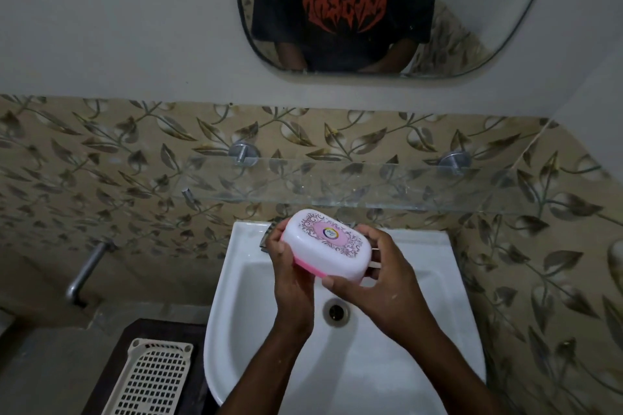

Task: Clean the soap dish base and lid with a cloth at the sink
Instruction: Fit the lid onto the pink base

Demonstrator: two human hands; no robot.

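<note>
The soap dish (325, 248) is held up over the sink (256, 280), just beyond the drain (336, 311), and it is gripped at both ends. The left hand (286, 266) is wrapped round the left end, with the fingers curled over the far edge. The right hand (377, 276) is clamped on the right end, thumb pressed along the near rim and fingers hooked round the far side.

The white lid (332, 239), with its pink printed panel, is seated on the pink base (305, 265), of which only a thin strip is shown under the near-left edge. So the opening step is judged to be in hand: the dish is closed, nothing is wiped yet, and the two halves have to be parted first. For that, the lid needs to be lifted with one hand while the base is pinned by the other. The grip should be kept firm, since smooth plastic could easily be dropped into a hard basin.

Then a cloth is called for, and no cloth can be found anywhere in view. The tap (268, 236) is mostly hidden behind the left hand and the dish; only a dark sliver is made out. Whether soap lies inside cannot be told. The right fingertips are covered by the dish, and the sink's near rim is cut off at the bottom edge. A perforated basket (151, 377) is seen at lower left, partly cropped.
</note>
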